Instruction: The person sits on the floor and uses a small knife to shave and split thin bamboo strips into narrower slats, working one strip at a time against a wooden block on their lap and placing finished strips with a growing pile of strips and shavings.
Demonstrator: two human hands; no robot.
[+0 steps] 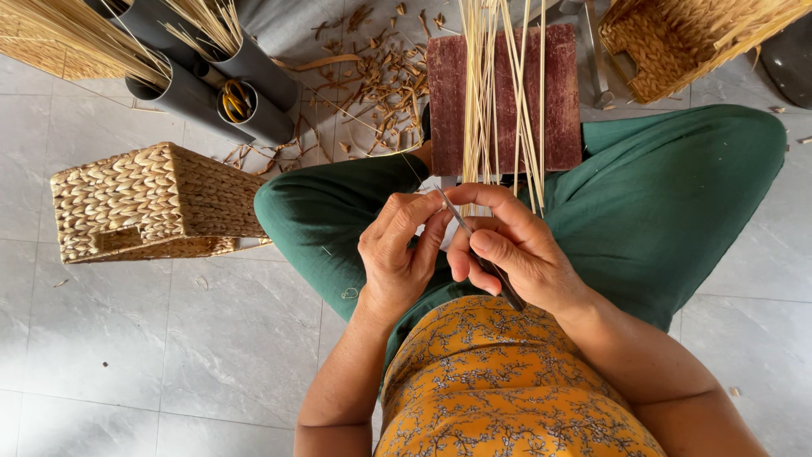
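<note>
Reed strips (491, 101), pale and thin, fan upward from the person's lap across a dark red block (562, 93) toward twelve o'clock. They look very light and springy, stiff along their length yet likely to snap or split if bent sharply, and smooth enough to slide between fingers. A good hold seems to be low down near the bunched ends, pinched flat between thumb and forefinger, which is roughly where they are gathered now.

Just below the strips, both hands meet at the centre. A slim metal tool (482, 254) runs diagonally from about eleven o'clock to five o'clock between them. The left hand (396, 250) is closed narrowly, its thumb and forefinger pinching at the tool's upper tip. The right hand (512, 245) is curled around the tool's lower shaft, fingers folded over it. Whether a single strip is also pinched there is too small to tell.

Around the hands are green trousers (677, 195) on crossed legs and an orange patterned top (507, 389) at six o'clock. At nine o'clock a woven rectangular basket (144, 203) lies on the grey tiled floor (127, 338). At eleven o'clock grey tubes (254, 68) hold more reeds, with scattered trimmings (381, 85) beside them. At one o'clock sits another woven basket (677, 42).
</note>
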